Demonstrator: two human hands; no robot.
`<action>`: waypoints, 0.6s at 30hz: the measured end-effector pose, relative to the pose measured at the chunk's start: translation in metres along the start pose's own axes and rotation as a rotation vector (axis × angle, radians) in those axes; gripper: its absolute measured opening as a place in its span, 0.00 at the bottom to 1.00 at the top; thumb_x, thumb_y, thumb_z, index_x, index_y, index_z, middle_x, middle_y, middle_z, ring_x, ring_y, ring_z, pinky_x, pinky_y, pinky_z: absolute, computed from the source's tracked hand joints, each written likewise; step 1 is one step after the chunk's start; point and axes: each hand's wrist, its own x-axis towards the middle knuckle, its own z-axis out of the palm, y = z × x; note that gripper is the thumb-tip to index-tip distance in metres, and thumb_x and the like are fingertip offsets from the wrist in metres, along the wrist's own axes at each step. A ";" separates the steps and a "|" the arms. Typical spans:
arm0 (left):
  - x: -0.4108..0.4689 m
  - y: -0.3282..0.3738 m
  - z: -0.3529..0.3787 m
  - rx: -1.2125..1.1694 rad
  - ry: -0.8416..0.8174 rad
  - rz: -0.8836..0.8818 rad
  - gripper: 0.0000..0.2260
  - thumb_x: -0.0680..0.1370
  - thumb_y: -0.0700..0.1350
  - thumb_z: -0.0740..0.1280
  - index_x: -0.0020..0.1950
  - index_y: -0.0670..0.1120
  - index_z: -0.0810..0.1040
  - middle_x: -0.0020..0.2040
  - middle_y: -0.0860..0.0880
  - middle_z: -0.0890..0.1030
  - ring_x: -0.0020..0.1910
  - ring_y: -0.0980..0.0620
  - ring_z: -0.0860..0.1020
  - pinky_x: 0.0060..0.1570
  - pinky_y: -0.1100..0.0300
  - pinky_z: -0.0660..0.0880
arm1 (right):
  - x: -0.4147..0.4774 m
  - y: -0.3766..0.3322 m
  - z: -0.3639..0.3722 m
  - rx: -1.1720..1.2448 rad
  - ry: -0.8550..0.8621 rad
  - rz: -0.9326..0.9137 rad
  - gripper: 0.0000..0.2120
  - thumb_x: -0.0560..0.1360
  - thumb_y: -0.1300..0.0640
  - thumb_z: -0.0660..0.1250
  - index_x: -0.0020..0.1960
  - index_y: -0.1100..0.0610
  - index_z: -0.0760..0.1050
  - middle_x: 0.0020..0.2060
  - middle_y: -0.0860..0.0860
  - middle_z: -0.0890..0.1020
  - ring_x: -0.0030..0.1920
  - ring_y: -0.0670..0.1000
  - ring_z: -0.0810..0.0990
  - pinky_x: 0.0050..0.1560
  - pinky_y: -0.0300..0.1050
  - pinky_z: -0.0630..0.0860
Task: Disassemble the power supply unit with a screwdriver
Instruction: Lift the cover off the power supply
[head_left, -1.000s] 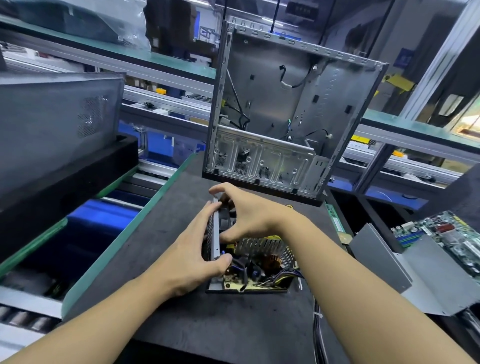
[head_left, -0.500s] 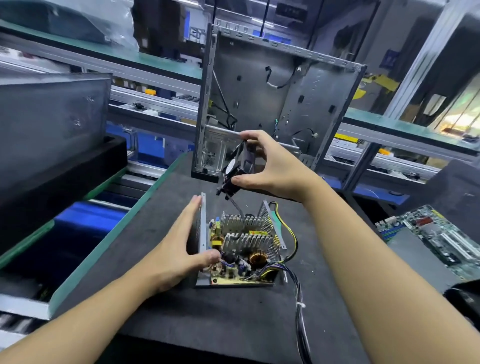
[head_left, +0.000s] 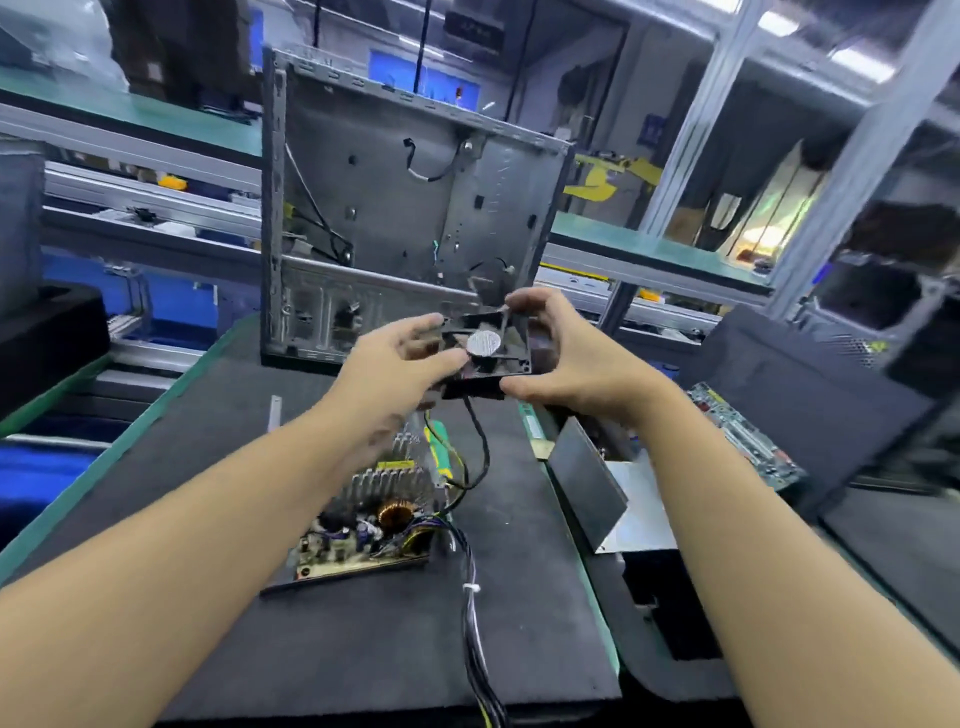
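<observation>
The opened power supply unit (head_left: 374, 525) lies on the black mat, its heatsinks, copper coil and circuit board exposed. Above it I hold a black square fan (head_left: 493, 364) with a round silver label. My right hand (head_left: 571, 358) grips the fan's right side, fingers on top and thumb underneath. My left hand (head_left: 395, 364) pinches the fan's left edge between thumb and fingers. A black fan cable (head_left: 483, 447) still runs from the fan down to the board. No screwdriver is in view.
An empty computer case (head_left: 395, 208) stands upright at the back of the mat (head_left: 208, 493). A bent grey metal cover (head_left: 587, 483) lies to the right, with a motherboard (head_left: 743, 436) beyond it. The unit's cable bundle (head_left: 478, 639) trails toward me.
My right hand lifted the fan out of the unit and carried it up and to the right. My left hand left the unit's side wall and rose to take the fan's left edge.
</observation>
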 end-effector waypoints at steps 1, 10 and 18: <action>0.002 0.001 0.017 -0.035 -0.020 0.002 0.19 0.76 0.41 0.74 0.67 0.49 0.78 0.56 0.50 0.83 0.45 0.57 0.82 0.38 0.64 0.77 | -0.011 0.006 -0.015 -0.085 -0.016 0.047 0.39 0.67 0.50 0.77 0.72 0.47 0.61 0.67 0.41 0.70 0.70 0.39 0.67 0.71 0.40 0.65; 0.000 -0.007 0.159 0.142 -0.321 0.016 0.19 0.81 0.47 0.67 0.72 0.48 0.75 0.64 0.50 0.81 0.53 0.55 0.80 0.59 0.59 0.74 | -0.085 0.067 -0.092 -0.676 -0.044 0.407 0.45 0.67 0.60 0.75 0.79 0.54 0.56 0.69 0.53 0.65 0.70 0.55 0.63 0.71 0.51 0.64; -0.003 -0.040 0.161 0.797 -0.391 -0.047 0.25 0.79 0.46 0.60 0.77 0.54 0.67 0.67 0.48 0.78 0.66 0.42 0.75 0.68 0.48 0.69 | -0.086 0.138 -0.056 -0.714 -0.246 0.495 0.38 0.72 0.67 0.67 0.78 0.56 0.56 0.72 0.55 0.61 0.73 0.58 0.63 0.71 0.54 0.65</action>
